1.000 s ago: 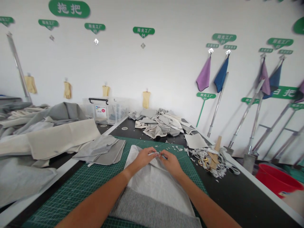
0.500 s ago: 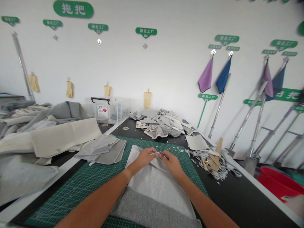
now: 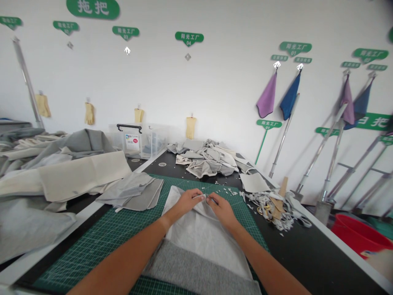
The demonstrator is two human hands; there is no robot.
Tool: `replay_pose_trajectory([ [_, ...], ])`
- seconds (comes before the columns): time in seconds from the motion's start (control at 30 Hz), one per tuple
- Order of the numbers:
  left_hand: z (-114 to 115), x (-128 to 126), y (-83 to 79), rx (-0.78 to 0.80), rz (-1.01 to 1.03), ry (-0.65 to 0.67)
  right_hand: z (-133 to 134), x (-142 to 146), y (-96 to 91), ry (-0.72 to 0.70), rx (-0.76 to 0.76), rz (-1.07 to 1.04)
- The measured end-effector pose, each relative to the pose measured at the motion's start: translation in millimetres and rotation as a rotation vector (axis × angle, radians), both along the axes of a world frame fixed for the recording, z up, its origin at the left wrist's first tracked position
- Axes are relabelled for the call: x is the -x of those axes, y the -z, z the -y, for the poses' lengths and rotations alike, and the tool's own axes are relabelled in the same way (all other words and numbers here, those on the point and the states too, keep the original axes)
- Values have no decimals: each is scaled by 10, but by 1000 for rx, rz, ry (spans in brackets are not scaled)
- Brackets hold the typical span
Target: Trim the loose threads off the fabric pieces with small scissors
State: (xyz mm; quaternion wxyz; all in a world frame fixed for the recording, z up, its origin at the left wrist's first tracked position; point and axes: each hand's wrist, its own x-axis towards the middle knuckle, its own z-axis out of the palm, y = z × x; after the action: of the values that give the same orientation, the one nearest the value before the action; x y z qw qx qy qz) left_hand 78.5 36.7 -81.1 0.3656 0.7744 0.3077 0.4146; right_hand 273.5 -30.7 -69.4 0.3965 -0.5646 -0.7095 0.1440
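Note:
A light grey fabric piece (image 3: 202, 237) with a darker grey band along its near end lies in front of me on the green cutting mat (image 3: 92, 241). At its far edge my left hand (image 3: 188, 203) is closed in a pinch on the fabric. My right hand (image 3: 220, 208) is closed close beside it, fingertips at the same edge. A small dark thing shows between its fingers, too little of it visible to name. Small white scraps (image 3: 229, 191) are scattered on the mat beyond my hands.
Stacked grey cloths (image 3: 144, 196) lie left of the fabric, near a large cloth heap (image 3: 82, 172). Another fabric pile (image 3: 211, 159) sits at the back. Trimmed strips (image 3: 284, 223) with gold-handled scissors (image 3: 262, 211) lie right. A clear bin (image 3: 144, 143) and a red bucket (image 3: 359, 233) stand around.
The view has shifted slightly. Both hands stay pinched together at the fabric's far edge, with only very small finger movement.

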Motion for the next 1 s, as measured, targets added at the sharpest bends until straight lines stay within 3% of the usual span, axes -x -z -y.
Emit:
replay_pose_trajectory([
  [0.53, 88, -12, -162, 66, 78, 76, 84, 42, -58, -35, 54, -49],
  [1.0, 86, -14, -151, 47, 83, 94, 118, 55, -84, -31, 49, 17],
])
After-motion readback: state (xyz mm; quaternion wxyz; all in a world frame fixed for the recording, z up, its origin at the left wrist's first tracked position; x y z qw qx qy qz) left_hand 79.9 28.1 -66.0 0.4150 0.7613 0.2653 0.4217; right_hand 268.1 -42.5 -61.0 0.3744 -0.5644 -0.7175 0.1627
